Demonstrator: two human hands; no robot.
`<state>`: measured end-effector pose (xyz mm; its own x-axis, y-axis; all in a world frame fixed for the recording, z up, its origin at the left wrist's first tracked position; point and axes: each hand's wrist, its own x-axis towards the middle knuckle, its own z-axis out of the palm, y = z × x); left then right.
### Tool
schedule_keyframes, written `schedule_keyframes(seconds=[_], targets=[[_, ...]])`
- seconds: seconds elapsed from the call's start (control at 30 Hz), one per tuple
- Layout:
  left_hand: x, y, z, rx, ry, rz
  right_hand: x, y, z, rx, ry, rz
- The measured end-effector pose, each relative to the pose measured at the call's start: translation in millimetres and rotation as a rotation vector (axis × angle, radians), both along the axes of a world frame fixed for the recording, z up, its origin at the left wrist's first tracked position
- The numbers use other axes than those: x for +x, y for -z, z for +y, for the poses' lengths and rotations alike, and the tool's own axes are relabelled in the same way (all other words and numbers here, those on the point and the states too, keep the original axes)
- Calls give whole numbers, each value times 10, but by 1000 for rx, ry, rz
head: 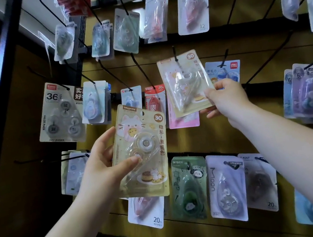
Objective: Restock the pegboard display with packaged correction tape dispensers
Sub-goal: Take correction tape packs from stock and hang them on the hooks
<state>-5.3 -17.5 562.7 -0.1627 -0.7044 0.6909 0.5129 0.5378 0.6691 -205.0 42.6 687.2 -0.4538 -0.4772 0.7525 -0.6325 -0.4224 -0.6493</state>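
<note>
My left hand [105,165] grips a beige cat-print correction tape pack [142,148] marked 30, held upright in front of the pegboard [232,42]. My right hand [225,98] pinches the lower right corner of a matching beige pack [185,84]. That pack's hang hole sits on a black peg hook [174,53], and the pack tilts left. A pink pack [183,120] hangs partly hidden behind it.
Black hooks hold many other tape packs: a grey 36 value pack [60,114] at left, a blue pack [224,70] to the right, green [188,188] and white Moon [226,187] packs below. A dark shelf frame [3,51] rises at the left.
</note>
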Motion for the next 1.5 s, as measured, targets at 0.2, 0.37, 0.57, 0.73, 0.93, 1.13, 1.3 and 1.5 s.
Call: schedule_keyframes(seconds=[0.2, 0.37, 0.57, 0.73, 0.93, 1.13, 1.3, 1.5], targets=[[-3, -1, -9, -8, -2, -5, -124, -18, -205, 65, 134, 6], [0, 2, -23, 7, -3, -7, -120, 6, -346, 121, 230, 19], [21, -23, -2, 8, -6, 17, -86, 118, -347, 131, 229, 51], [-46, -34, 52, -18, -21, 34, 168, 404, -108, -202, 2, -29], [-236, -55, 116, -45, -12, 75, 329, 687, 126, 194, -336, 7], [-388, -66, 146, -76, -16, 76, 256, 724, 206, 244, -393, -21], [-394, -60, 163, -128, -151, 3, 155, 661, 139, 156, -311, -24], [-268, 85, -108, -230, -464, -306, 53, 324, 109, -29, -93, 40]])
